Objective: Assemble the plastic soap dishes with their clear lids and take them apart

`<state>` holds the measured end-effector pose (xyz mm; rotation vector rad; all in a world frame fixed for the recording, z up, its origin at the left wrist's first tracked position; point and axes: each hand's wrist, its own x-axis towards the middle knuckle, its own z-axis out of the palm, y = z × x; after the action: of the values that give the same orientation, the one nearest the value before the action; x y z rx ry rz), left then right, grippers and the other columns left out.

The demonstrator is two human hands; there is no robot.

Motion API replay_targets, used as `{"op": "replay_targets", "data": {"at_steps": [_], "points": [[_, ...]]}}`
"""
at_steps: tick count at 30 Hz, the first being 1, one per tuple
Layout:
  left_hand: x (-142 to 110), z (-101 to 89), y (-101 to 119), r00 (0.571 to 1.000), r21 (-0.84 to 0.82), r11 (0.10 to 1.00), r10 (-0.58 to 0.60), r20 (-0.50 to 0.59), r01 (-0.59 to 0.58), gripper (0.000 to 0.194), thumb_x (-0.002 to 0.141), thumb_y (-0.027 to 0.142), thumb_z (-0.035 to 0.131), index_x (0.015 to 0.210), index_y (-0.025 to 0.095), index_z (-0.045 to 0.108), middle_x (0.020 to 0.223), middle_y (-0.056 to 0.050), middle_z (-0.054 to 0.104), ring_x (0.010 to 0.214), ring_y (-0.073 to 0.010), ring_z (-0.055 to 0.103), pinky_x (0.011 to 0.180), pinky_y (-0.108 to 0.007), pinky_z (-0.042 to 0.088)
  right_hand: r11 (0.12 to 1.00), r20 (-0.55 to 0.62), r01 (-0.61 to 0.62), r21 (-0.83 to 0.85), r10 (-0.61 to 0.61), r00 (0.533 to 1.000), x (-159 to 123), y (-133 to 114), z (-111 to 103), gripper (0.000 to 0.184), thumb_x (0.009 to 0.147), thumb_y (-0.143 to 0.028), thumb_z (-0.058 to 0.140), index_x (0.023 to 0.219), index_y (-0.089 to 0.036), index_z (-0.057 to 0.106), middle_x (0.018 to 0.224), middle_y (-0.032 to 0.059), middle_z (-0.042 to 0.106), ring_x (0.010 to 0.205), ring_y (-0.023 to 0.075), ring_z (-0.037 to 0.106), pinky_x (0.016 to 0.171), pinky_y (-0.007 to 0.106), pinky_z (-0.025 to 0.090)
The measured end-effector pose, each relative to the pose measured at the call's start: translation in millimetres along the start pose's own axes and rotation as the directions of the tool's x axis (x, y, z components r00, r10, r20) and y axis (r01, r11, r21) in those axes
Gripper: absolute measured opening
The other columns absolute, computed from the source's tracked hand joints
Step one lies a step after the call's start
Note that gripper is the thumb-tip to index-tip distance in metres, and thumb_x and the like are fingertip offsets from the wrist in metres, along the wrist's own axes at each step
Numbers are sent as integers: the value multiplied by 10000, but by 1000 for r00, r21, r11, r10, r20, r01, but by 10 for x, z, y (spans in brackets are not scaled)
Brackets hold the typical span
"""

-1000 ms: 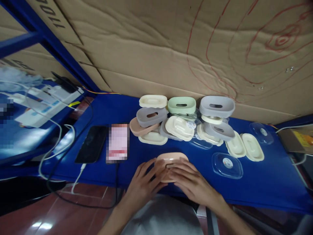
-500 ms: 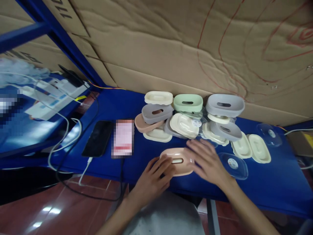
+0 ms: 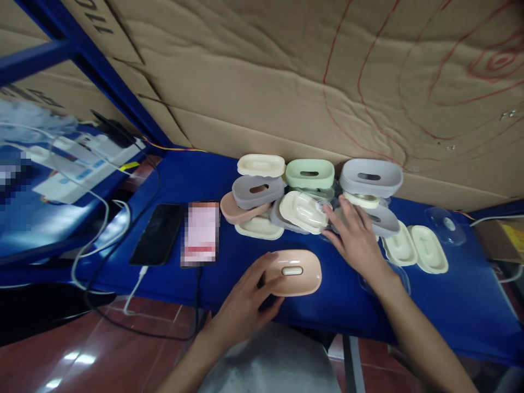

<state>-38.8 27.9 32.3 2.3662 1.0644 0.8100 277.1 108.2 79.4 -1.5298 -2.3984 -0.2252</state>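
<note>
In front of the pile of dishes [image 3: 257,191], a peach dish [image 3: 305,279] is held by the left hand [image 3: 248,297] alone, loosely curled around its left end, because the right hand [image 3: 355,234] has left it for the pile's clear lid [image 3: 321,205], fingers spread, contact unclear.

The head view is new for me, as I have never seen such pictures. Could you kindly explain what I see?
There is no machine: these are a person's two bare hands, and every picture comes from one camera worn on the head. The left hand holds one end of a peach dish; something pale shows in its slot. The right hand is at a pile, near a clear lid. On the blue table also lie a green dish, gray and cream dishes, and a dark phone.
</note>
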Motion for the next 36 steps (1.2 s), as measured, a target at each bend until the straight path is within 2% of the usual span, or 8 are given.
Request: {"op": "replay_targets", "data": {"at_steps": [5, 8, 12, 16, 21, 25, 31, 36], "points": [[55, 39, -26, 992, -138, 982, -126, 4, 125, 650, 989, 167, 703, 1579, 281, 456, 1631, -149, 472, 1502, -298, 519, 1202, -493, 534, 998, -47, 13, 56, -10, 999, 5, 47, -77, 647, 1077, -325, 600, 1683, -301, 375, 1610, 144, 559, 1463, 320, 572, 1265, 590, 404], [66, 96, -64, 981, -218, 957, -195, -3, 190, 800, 977, 191, 741, 1654, 299, 329, 1668, -155, 431, 1542, -302, 477, 1232, -508, 498, 986, -106, 69, 151, -53, 993, -272, -137, -170, 708, 1054, -265, 637, 1692, -345, 343, 1648, 107, 519, 1522, 313, 508, 1279, 575, 405], [69, 138, -100, 973, -268, 938, -231, -6, 221, 949, 949, 201, 783, 1702, 311, 216, 1700, -165, 391, 1578, -331, 425, 1253, -557, 461, 958, -58, 172, 231, -163, 985, -697, -433, -91, 752, 1030, -241, 677, 1691, -347, 335, 1658, 91, 509, 1567, 317, 443, 1255, 583, 447], [79, 120, -103, 981, -229, 954, -195, 23, 195, 897, 970, 220, 766, 1696, 328, 250, 1686, -159, 412, 1556, -328, 458, 1230, -556, 489, 961, -6, 157, 227, -159, 987, -878, -550, 109, 714, 1034, -198, 659, 1673, -341, 375, 1614, 91, 563, 1573, 297, 435, 1221, 570, 495], [58, 112, -121, 992, -71, 990, -124, -15, 123, 769, 975, 354, 777, 1640, 325, 391, 1641, -162, 470, 1499, -333, 535, 1170, -523, 558, 950, 39, 193, 246, -209, 977, -859, -513, 161, 694, 1036, -157, 633, 1662, -340, 399, 1677, 71, 484, 1617, 302, 344, 1251, 574, 460], [17, 137, -134, 997, 56, 997, -39, -66, 43, 750, 1007, 397, 725, 1658, 298, 367, 1636, -180, 496, 1458, -336, 586, 1099, -491, 617, 943, 62, 188, 274, -212, 975, -876, -484, 172, 700, 1037, -109, 594, 1659, -362, 399, 1727, 42, 397, 1635, 294, 288, 1274, 573, 423], [-22, 164, -135, 994, 146, 989, 18, -107, -2, 820, 988, 415, 747, 1675, 268, 325, 1608, -211, 527, 1447, -343, 599, 1051, -455, 644, 930, 57, 228, 287, -254, 966, -917, -454, 242, 708, 1024, -42, 539, 1650, -349, 417, 1722, 25, 409, 1646, 288, 243, 1293, 584, 377], [-21, 163, -149, 995, 113, 994, 5, -96, 6, 804, 946, 384, 812, 1624, 277, 390, 1609, -206, 524, 1432, -345, 612, 1033, -456, 653, 926, 34, 211, 313, -233, 972, -896, -493, 227, 620, 1043, -115, 581, 1628, -291, 472, 1663, 80, 504, 1647, 288, 252, 1243, 503, 477]]}}
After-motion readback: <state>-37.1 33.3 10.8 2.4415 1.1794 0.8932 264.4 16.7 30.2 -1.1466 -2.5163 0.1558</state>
